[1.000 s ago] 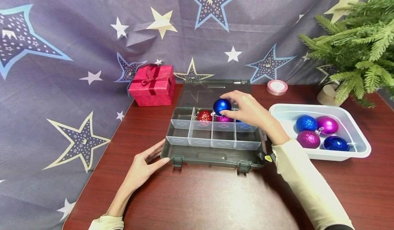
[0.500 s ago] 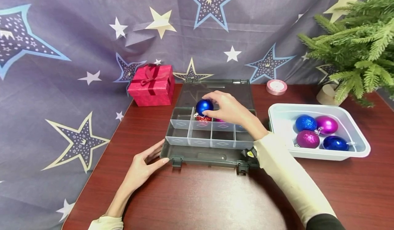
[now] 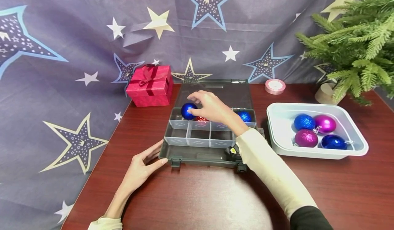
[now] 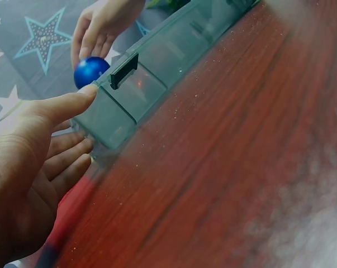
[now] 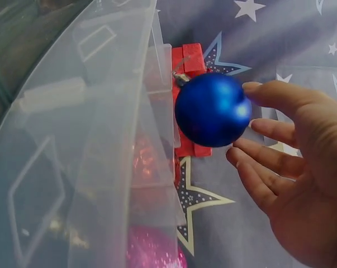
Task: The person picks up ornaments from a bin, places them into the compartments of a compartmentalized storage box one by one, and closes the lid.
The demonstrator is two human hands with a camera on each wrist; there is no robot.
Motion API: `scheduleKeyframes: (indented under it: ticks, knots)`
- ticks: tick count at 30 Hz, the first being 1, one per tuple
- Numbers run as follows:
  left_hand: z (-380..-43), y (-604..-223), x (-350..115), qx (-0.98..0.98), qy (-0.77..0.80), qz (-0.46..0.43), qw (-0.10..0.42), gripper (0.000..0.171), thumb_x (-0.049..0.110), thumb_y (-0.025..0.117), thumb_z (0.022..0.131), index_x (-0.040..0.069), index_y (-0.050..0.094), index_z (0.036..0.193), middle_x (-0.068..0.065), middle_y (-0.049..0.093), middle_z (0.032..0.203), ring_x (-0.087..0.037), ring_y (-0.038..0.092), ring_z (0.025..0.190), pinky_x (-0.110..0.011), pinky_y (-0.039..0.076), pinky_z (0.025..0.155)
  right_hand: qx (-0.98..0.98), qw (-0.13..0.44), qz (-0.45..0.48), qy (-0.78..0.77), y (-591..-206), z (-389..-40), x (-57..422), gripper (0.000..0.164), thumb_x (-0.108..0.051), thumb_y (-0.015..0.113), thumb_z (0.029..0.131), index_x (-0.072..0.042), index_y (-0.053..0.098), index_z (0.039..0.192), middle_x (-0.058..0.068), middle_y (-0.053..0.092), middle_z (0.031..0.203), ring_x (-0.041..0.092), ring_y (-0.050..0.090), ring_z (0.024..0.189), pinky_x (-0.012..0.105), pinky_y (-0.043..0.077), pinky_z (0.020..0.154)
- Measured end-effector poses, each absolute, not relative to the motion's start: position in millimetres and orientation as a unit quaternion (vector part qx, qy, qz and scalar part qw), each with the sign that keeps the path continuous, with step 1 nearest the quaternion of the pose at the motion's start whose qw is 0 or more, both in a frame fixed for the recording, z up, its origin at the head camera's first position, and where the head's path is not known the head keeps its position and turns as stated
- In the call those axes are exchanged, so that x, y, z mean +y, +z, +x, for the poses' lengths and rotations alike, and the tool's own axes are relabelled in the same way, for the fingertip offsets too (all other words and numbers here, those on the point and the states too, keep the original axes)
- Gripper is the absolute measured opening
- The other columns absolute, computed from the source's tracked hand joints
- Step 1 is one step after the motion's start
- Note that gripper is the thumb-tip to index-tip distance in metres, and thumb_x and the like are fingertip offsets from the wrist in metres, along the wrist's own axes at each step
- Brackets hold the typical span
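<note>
My right hand point(image 3: 212, 107) pinches a shiny blue Christmas ball point(image 3: 187, 111) between thumb and fingers, over the back-left compartment of a clear grey divided case point(image 3: 197, 152). Its metal cap point(image 5: 181, 79) points away from the palm in the right wrist view. In the neighbouring compartment a red ball point(image 3: 201, 119) is partly covered by the hand. A pink glitter ball point(image 5: 154, 248) shows through the divider, and a blue glitter ball point(image 3: 244, 116) fills the back-right compartment. My left hand point(image 3: 141, 166) rests against the case's front-left corner, thumb on its edge point(image 4: 87, 95), fingers along the side.
A white tub point(image 3: 278, 148) at right holds several blue and pink balls. The case's raised lid point(image 3: 234, 93) stands behind its compartments. A red gift box point(image 3: 150, 89), a ribbon roll point(image 3: 275, 86) and a small fir tree point(image 3: 363, 52) stand along the back of the table point(image 3: 184, 195).
My right hand has carried the blue ball leftward across the back row and lower, from above the pink ball to the back-left compartment. The left hand stays at the case corner.
</note>
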State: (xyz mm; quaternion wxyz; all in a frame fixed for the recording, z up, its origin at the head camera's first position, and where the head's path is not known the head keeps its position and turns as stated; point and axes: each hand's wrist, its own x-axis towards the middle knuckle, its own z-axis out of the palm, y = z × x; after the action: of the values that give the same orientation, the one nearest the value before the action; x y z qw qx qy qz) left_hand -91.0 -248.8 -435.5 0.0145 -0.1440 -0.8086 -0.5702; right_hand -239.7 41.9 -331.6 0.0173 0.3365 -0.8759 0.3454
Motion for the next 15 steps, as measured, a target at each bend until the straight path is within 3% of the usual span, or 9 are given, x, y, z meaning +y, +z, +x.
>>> scheduleKeyframes:
  ticks: [15]
  knots:
    - [-90,-434,-248,-0.810,-0.572,-0.133,0.014,0.063,0.013,0.082,0.091,0.019,0.059,0.149,-0.004,0.065,0.139,-0.021,0.064,0.124,-0.023,0.050,0.100,-0.883,0.006,0.323,0.342,-336,-242,29,0.037,-0.021,0.075,0.097,-0.003,0.068,0.129,0.012,0.066,0.121,0.023,0.065,0.111,0.039,0.053,0.099]
